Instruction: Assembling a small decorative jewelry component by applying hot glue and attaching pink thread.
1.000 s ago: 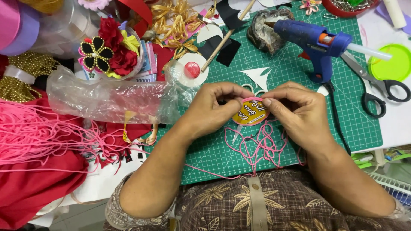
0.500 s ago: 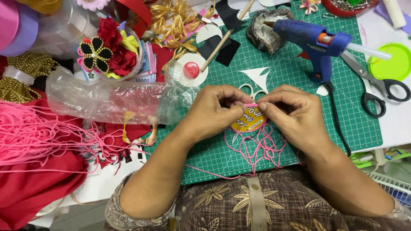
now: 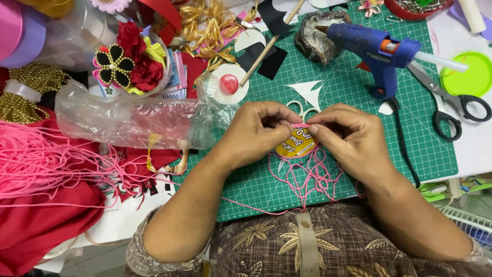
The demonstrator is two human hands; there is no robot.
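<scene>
I see both hands meeting over a green cutting mat (image 3: 256, 184), fingertips pressed together. My left hand (image 3: 256, 131) and right hand (image 3: 348, 138) pinch a thin pink cord (image 3: 302, 124) between them, just above a small yellow round label (image 3: 299, 144) that lies under the fingers; I cannot tell whether the cord is attached to it. Loose pink cord trails toward 6 o'clock. A blue glue gun (image 3: 382, 56) rests at 1 o'clock, scissors (image 3: 451, 105) at 2 o'clock.
</scene>
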